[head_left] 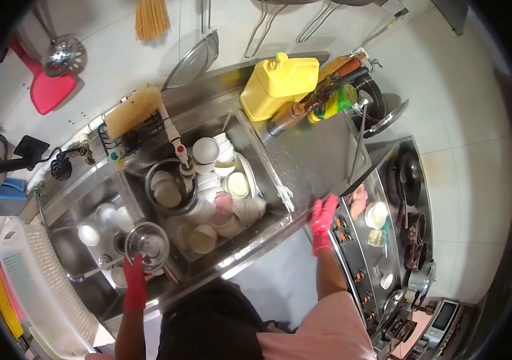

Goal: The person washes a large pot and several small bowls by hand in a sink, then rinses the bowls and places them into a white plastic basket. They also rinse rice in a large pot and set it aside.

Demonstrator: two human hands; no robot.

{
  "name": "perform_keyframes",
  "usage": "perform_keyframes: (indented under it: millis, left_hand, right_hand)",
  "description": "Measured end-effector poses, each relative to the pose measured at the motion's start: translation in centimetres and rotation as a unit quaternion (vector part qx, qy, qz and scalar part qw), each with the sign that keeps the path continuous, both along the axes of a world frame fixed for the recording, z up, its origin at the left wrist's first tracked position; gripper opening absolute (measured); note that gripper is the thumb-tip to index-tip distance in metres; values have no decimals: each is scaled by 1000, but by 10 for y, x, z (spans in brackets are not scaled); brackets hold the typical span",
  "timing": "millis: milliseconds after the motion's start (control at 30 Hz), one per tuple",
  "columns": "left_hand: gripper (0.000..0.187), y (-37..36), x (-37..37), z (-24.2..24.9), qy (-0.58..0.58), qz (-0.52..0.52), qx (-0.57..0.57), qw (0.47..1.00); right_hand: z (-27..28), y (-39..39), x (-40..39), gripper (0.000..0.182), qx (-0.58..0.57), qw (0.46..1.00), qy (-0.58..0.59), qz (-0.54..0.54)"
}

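My left hand (135,282), in a red rubber glove, grips the rim of a round, see-through bowl (147,246) over the divider between two sink basins. Several white bowls (89,235) sit in the left basin. Stacked white bowls and cups (237,185) fill the right basin, along with a dark round pot (155,208) under the tap and a pink cloth-like piece (224,203). My right hand (324,223), gloved in red too, lies with outstretched fingers on the steel counter's corner beside the stove, holding nothing.
A yellow jug (280,84) and bottles (335,103) stand at the back of the steel counter (319,157). A white plastic basket (45,288) is left of the sink. Along the right runs a stove (352,258) with bowls and pans. Utensils hang on the wall.
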State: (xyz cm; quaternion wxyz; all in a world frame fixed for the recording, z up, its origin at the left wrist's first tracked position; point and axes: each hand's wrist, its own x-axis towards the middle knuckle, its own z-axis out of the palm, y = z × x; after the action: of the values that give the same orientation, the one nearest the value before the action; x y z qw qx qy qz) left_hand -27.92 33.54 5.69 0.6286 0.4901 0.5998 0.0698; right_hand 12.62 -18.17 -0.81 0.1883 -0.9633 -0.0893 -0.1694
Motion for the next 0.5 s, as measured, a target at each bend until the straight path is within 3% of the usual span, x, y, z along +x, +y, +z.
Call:
perform_keyframes:
  millis: [33, 133, 233, 300, 433, 500]
  left_hand:
    - [44, 0, -2, -1, 19, 15, 4, 1000]
    - [48, -2, -6, 1, -1, -2, 26, 1000]
    - [47, -5, 2, 1, 16, -2, 18, 1000]
    - [47, -7, 0, 5, 22, -17, -2, 1000]
    - [47, -19, 23, 30, -33, -42, 4, 999]
    - [43, -17, 19, 40, -42, -39, 35, 998]
  right_hand:
    - [-12, -19, 15, 71, -35, 999, 30, -27]
    - [-12, 34, 2, 75, -213, 972, 70, -69]
    - [-15, 83, -20, 78, -202, 974, 50, -91]
    - [-1, 135, -29, 78, -63, 994, 75, 43]
    - [-5, 228, -7, 74, -12, 992, 20, 124]
    - [-20, 261, 0, 71, 25, 967, 33, 251]
